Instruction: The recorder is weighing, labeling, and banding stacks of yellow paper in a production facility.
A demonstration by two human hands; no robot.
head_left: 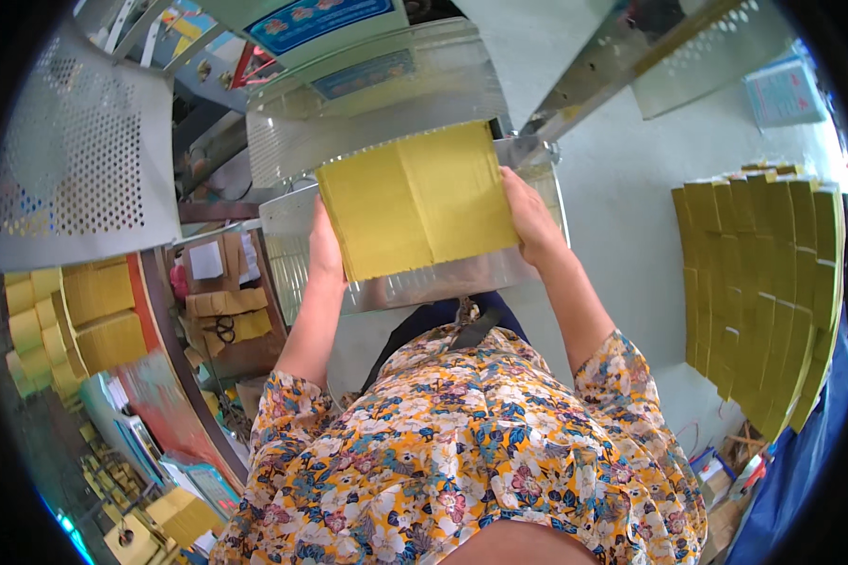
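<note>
A wide stack of yellow paper [419,202] spans the space between my two hands, with a seam running down its middle. My left hand [327,247] is pressed flat against its left end, fingers mostly hidden behind and under the edge. Against the right end, my right hand [531,221] grips in the same way, its thumb near the top corner. The stack is above a shiny metal tray [499,267], in front of a clear plastic guard [367,113]. Whether the stack still touches the metal below cannot be made out.
Perforated metal panel [75,151] stands at the left, above a shelf with cardboard, paper and black-handled scissors [224,328]. A slanting metal beam [612,71] rises at the upper right. Tall piles of yellow paper bundles [758,292] stand on the floor at the right.
</note>
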